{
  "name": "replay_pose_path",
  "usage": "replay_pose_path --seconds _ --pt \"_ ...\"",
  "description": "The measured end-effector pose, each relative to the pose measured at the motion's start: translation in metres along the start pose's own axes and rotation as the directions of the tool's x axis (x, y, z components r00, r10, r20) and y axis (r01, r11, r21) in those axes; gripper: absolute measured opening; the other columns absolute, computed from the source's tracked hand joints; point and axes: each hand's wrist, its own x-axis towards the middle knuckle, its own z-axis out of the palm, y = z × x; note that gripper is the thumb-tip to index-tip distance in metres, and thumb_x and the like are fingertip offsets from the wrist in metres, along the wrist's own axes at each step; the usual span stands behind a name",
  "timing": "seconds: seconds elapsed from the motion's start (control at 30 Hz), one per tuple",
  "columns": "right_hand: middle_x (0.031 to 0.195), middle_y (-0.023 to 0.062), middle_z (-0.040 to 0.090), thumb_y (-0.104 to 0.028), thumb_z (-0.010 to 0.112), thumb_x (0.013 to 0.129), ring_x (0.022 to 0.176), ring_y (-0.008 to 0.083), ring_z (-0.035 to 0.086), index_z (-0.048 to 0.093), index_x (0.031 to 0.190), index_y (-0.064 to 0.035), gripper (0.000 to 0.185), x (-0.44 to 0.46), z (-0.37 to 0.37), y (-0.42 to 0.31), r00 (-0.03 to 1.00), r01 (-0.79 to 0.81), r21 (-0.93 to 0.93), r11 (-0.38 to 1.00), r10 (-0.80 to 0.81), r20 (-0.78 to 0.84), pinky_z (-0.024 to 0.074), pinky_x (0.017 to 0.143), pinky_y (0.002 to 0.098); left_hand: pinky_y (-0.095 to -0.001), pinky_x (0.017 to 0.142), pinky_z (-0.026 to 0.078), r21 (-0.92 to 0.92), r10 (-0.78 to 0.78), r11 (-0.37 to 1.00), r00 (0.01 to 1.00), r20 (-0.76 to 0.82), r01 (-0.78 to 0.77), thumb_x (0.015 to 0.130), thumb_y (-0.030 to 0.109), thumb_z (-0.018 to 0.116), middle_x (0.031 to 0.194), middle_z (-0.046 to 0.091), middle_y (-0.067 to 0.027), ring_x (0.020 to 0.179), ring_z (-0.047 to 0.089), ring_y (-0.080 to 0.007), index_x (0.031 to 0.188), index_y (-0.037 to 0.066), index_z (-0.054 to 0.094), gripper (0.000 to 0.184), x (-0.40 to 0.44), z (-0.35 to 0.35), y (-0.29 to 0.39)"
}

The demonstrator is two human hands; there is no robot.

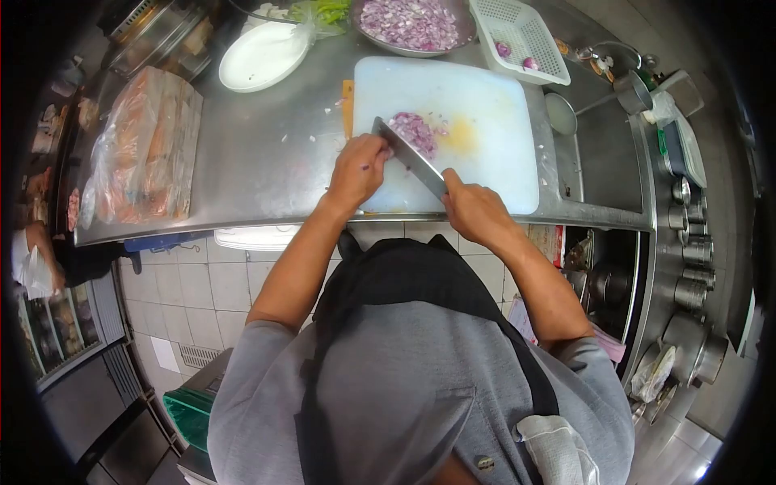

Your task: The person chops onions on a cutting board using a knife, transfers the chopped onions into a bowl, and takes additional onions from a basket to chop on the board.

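My right hand (478,208) is wrapped round the handle of a kitchen knife (419,168), whose wide blade slants up and left over a white cutting board (501,170). Close by the far end of the blade is my left hand (359,170), its fingers curled in. Whether those fingers pinch anything is hidden, and I cannot tell if they touch the blade. A small heap of chopped red onion (414,132) lies on the board just beyond the knife.
Beyond the board stand a bowl of chopped onion (408,24) and a white basket (517,48) with a few onion pieces. A white plate (263,56) and plastic-wrapped packages (149,153) are to the left. A sink (610,153) lies right. Another person's arm (44,255) shows far left.
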Motion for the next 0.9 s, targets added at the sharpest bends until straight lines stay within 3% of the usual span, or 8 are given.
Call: replay_pose_path --seconds 0.57,0.7,0.8,0.9 --pt "0.076 0.0254 0.069 -0.011 0.058 0.1 0.073 0.0486 0.068 0.048 0.115 -0.0012 0.02 -0.004 0.01 0.001 1.0 -0.002 0.047 0.999 0.002 -0.007 0.0501 0.068 0.061 -0.0442 0.081 0.053 0.089 0.092 0.992 0.995 -0.037 -0.089 0.085 -0.005 0.069 0.093 0.068 -0.014 0.09 0.065 -0.037 0.096 0.003 0.066 0.014 -0.01 0.002 -0.007" --pt "0.076 0.0243 0.069 -0.011 0.058 0.1 0.073 0.0489 0.068 0.048 0.115 -0.0034 0.019 -0.019 -0.02 -0.001 0.993 -0.035 0.089 0.995 0.044 -0.106 0.0497 0.069 0.0613 -0.0439 0.086 0.054 0.09 0.09 0.992 0.995 0.03 -0.093 0.083 -0.004 0.07 0.1 0.069 -0.0139 0.095 0.066 -0.0367 0.104 0.004 0.067 0.022 -0.005 -0.007 -0.001" --pt "0.076 0.0238 0.069 -0.011 0.057 0.1 0.073 0.0489 0.067 0.048 0.114 -0.0044 0.018 -0.026 -0.023 0.01 0.984 -0.082 0.097 0.992 0.096 -0.15 0.0492 0.069 0.0614 -0.0445 0.091 0.053 0.222 0.23 0.946 0.972 0.053 -0.236 0.082 -0.004 0.072 0.109 0.069 -0.0147 0.102 0.066 -0.0367 0.115 0.004 0.067 0.034 0.014 -0.019 0.007" --pt "0.076 0.0233 0.069 -0.01 0.056 0.1 0.073 0.0486 0.067 0.048 0.114 -0.0048 0.018 -0.029 -0.013 0.019 0.98 -0.075 0.079 0.994 0.088 -0.178 0.0489 0.068 0.0613 -0.0445 0.095 0.052 0.13 0.215 0.956 0.929 0.301 -0.263 0.081 -0.001 0.074 0.117 0.069 -0.0165 0.109 0.065 -0.0363 0.125 0.003 0.066 0.044 0.025 -0.023 0.0"
